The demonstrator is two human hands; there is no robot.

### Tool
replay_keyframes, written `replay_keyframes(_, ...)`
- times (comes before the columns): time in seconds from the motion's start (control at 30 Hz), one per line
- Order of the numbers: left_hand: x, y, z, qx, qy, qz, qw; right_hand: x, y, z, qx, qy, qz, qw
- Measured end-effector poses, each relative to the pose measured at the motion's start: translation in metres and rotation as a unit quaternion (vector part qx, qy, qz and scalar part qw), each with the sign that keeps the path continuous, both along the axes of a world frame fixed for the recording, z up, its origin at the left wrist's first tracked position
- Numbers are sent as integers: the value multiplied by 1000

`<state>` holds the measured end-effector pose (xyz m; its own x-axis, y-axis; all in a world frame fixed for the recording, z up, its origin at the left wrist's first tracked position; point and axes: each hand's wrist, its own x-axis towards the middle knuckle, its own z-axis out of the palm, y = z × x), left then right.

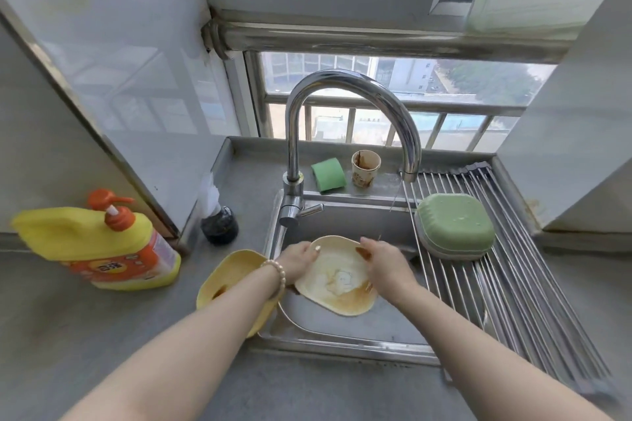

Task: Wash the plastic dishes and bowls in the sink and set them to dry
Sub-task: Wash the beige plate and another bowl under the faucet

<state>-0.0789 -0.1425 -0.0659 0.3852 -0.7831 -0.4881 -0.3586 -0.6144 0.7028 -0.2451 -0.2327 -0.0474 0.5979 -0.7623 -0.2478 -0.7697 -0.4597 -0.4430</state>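
Two hands hold a yellow plate [337, 278] over the sink [345, 328] in the head view. The left hand [299, 261] grips the plate's left rim, thumb laid on the inner face, and a bead bracelet [277, 275] circles that wrist. The right hand [384, 263] grips the right rim, fingers curled over the edge. The plate is tilted toward the camera; its inner face shows a whitish patch in the middle and brown smears along the lower edge. A thin stream of water falls from the tap [345, 120] spout just behind the right hand.

A second yellow dish [232, 278] sits on the desk [102, 335] at the sink's left edge, partly hidden by the left forearm, with a brown stain inside. On the rack [506, 267] of steel rods across the sink's right side, green dishes [456, 225] lie stacked upside down, wet with droplets.

Behind the sink a green sponge [328, 174] stands beside a stained paper cup [366, 167]. To the left on the desk stands a yellow soap bottle [99, 246] with an orange pump, and near it a dark jar [219, 224] with white plastic sticking out of the top. A window [393, 106] with bars lies behind the tap
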Motion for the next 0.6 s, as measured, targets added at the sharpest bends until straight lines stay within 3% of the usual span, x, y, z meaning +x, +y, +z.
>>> replay_keyframes(0.07,-8,1,-8,-39,13,48,998,-2,10,1,-67,152,103,981)
replay_keyframes(0.13,-11,1,-11,-73,-19,78,994,-7,24,4,-105,243,156,952)
replay_keyframes(0.3,-32,1,-7,-142,-12,110,984,-15,45,10,-118,354,130,919)
replay_keyframes(0.37,-45,-1,-8,-170,15,130,977,-3,34,11,-91,316,124,936)
replay_keyframes(0.43,-49,-3,-7,-200,38,163,965,6,33,15,-45,219,212,951)
replay_keyframes(0.5,-41,-4,-6,-218,55,182,957,1,43,22,29,133,308,942)
replay_keyframes(0.6,-32,-3,-5,-210,52,169,962,-23,36,30,47,160,322,932)
